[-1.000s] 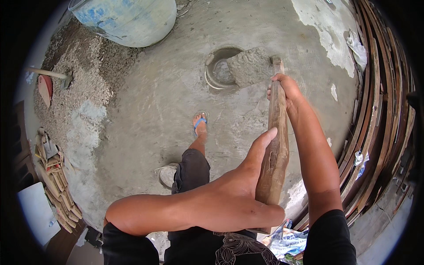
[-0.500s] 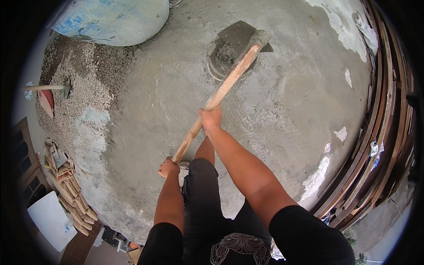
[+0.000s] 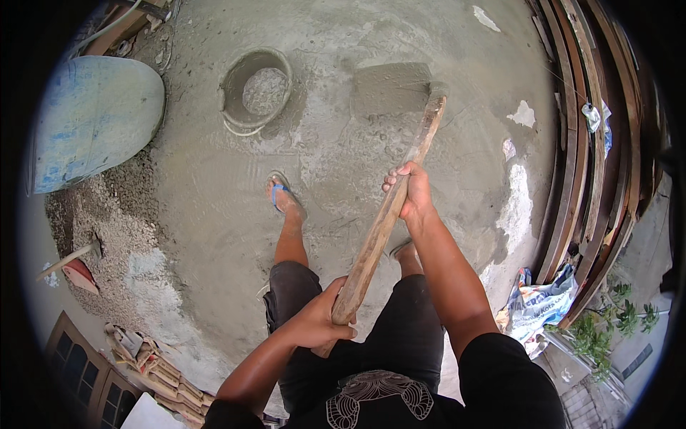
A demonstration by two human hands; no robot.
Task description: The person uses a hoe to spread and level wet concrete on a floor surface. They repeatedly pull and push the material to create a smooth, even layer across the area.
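Note:
Both my hands grip the long wooden handle of a hoe. My left hand is closed round the handle's lower end, close to my lap. Farther up, my right hand wraps round the shaft. The hoe's wide flat blade, coated in grey cement, rests on the wet grey ground ahead of me. To its left stands a dark bucket with a pale wire handle, holding some wet grey mix. My foot in a blue-strapped sandal is on the ground between the bucket and me.
A worn blue drum lies at the far left beside a gravel heap. Another wooden-handled tool and a red piece rest there. Long timber planks line the right. A printed plastic sack lies near them.
The hoe blade has gone from over the bucket to the ground right of it. My left hand has come closer to my body, and my view has shifted.

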